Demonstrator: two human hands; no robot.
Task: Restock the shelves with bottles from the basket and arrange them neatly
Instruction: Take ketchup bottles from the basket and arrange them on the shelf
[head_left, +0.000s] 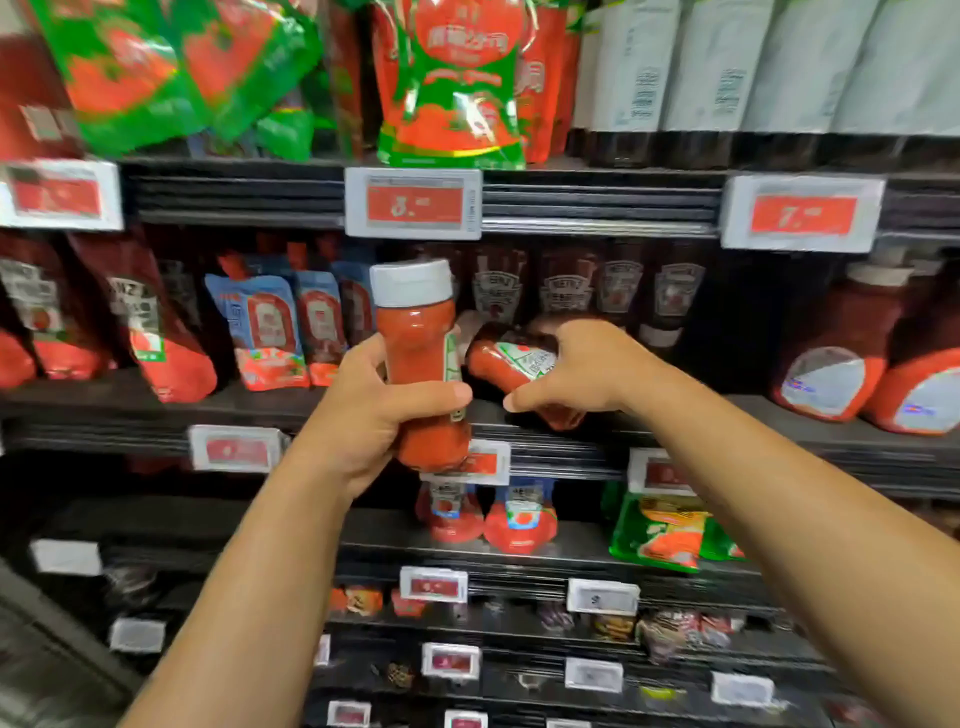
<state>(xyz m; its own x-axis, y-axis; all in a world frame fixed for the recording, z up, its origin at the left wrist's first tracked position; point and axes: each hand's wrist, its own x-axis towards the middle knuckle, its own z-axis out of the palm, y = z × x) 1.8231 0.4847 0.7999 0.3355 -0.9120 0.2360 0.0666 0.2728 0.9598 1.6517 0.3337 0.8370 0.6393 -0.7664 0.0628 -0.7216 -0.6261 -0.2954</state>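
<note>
My left hand (363, 415) grips a red ketchup bottle (421, 338) with a white cap, held upright in front of the middle shelf (260, 400). My right hand (576, 371) grips a second ketchup bottle (511, 361), tilted on its side, over the shelf's front edge. Behind them, a row of dark ketchup bottles (566, 291) stands at the back of the same shelf. The basket is out of view.
Red sauce pouches (260, 327) fill the shelf to the left, and large ketchup jugs (831, 358) stand to the right. Green and red pouches (447, 88) hang on the shelf above. Price tags (413, 203) line the shelf edges. Two bottles (483, 514) sit one shelf lower.
</note>
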